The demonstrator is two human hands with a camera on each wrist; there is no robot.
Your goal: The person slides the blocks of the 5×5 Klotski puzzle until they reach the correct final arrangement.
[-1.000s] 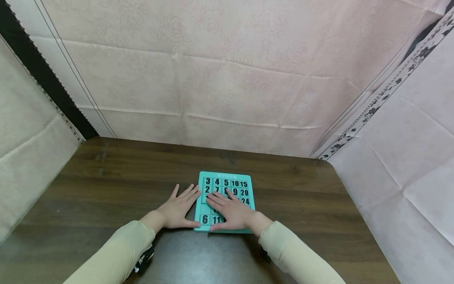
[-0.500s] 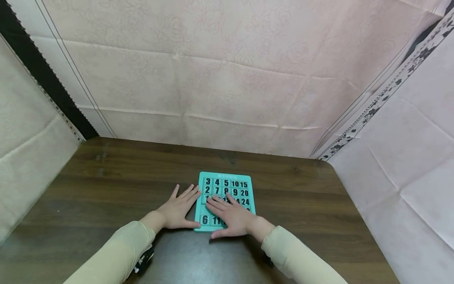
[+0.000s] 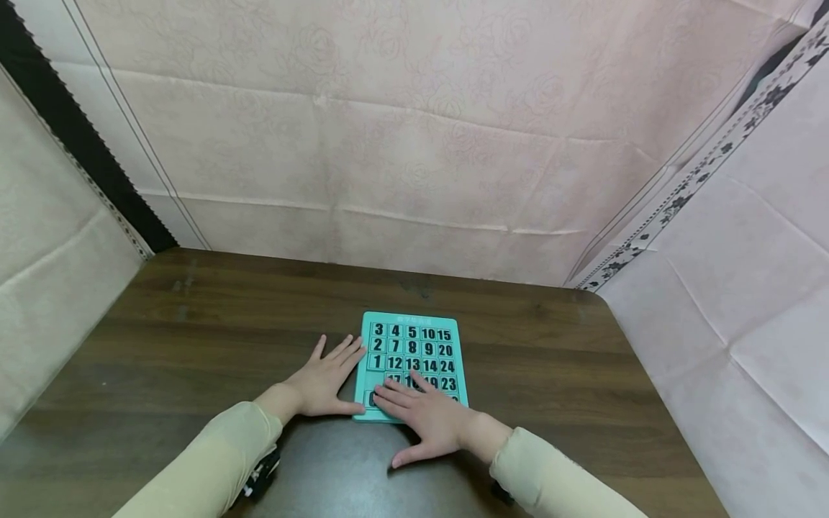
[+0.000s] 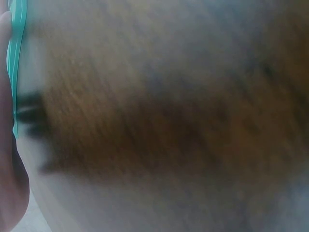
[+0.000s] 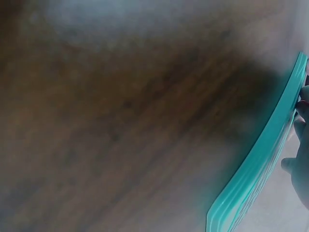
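Observation:
A teal number puzzle board [image 3: 412, 327] with black numbers on square tiles lies flat on the table, its edge also visible in the right wrist view [image 5: 260, 145]. Spread along the board's left edge is my left hand [image 3: 322, 381], fingers straight, fingertips and thumb touching the rim. My right hand [image 3: 430, 421] lies over the lower rows with its fingers extended and its thumb out past the near edge. It hides much of the two bottom rows. The upper three rows read in plain sight. Only slivers of the hands show in the wrist views.
The brown wooden table [image 3: 246, 309] spreads around the board. Pale cloth curtain [image 3: 388, 158] hangs behind the far edge, with more cloth [image 3: 745, 302] at the right side and at the left. A dark wrist device [image 3: 262, 475] sits under the left sleeve.
My right hand has slid toward me down the board, baring the middle rows, and its thumb has moved off the near edge. The left hand and the board stay in place.

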